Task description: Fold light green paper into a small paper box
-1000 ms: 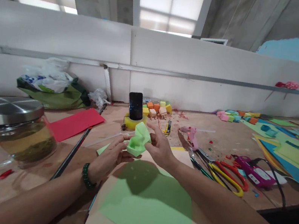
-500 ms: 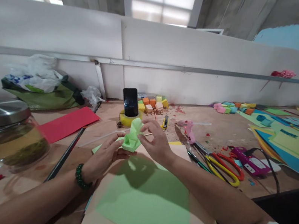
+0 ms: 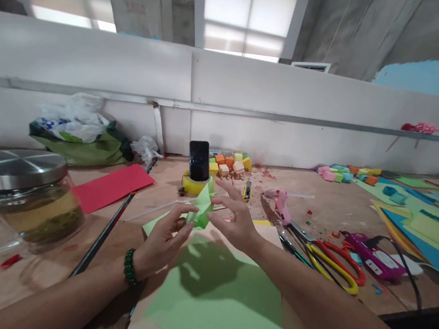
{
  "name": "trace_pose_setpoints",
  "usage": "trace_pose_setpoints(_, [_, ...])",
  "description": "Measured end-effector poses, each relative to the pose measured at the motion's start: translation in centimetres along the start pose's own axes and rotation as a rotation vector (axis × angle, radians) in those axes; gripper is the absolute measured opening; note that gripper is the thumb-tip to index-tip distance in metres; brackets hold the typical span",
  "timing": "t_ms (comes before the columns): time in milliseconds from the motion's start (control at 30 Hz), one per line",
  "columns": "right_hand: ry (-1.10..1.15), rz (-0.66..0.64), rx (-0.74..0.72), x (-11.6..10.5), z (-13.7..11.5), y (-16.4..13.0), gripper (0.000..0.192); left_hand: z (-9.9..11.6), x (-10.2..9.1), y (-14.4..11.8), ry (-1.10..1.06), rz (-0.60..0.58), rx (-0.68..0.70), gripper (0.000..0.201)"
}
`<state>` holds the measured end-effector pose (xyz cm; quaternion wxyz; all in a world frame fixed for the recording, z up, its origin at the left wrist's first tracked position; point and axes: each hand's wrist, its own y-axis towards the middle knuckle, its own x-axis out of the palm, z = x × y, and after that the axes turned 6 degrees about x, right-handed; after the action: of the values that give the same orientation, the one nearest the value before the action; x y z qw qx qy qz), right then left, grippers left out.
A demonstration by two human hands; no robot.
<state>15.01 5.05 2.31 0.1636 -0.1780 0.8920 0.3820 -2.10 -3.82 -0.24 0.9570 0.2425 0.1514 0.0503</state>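
Observation:
Both hands meet above the worktable around a small folded piece of light green paper point(image 3: 201, 210). My left hand point(image 3: 165, 237), with a green bead bracelet at the wrist, pinches the paper's lower left side. My right hand point(image 3: 235, 220) touches its right side with thumb and forefinger, the other fingers spread. Under the hands lies a large light green sheet point(image 3: 220, 310) on top of beige sheets. Part of the folded paper is hidden behind my fingers.
A glass jar with metal lid point(image 3: 19, 193) stands at the left, a red sheet point(image 3: 112, 187) and a dark rod point(image 3: 107, 233) beside it. A phone point(image 3: 199, 160) stands on a yellow tape roll, coloured cubes point(image 3: 230, 162) behind. Glue gun point(image 3: 282, 203), scissors point(image 3: 333, 260) and coloured sheets lie right.
The folded green paper has been pressed smaller and sits lower between my hands. My right fingers have spread out. The view has shifted slightly.

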Motion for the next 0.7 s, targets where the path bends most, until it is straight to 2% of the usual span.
trace_pose_setpoints(200, [0.030,0.042,0.061,-0.2,0.2,0.1,0.012,0.9,0.1,0.1,0.051,-0.019,0.016,0.024])
trace_pose_setpoints(333, [-0.031,0.045,0.041,0.1,0.3,0.2,0.007,1.4,0.0,0.1,0.088,-0.054,-0.001,0.022])
trace_pose_setpoints(533, [-0.161,0.040,-0.044,0.5,-0.2,-0.2,0.016,1.7,0.1,0.3,0.131,-0.018,-0.003,0.024])
trace_pose_setpoints(700, [-0.175,-0.008,-0.027,0.9,0.1,-0.3,0.022,1.2,0.2,0.8,0.098,0.069,-0.009,0.006])
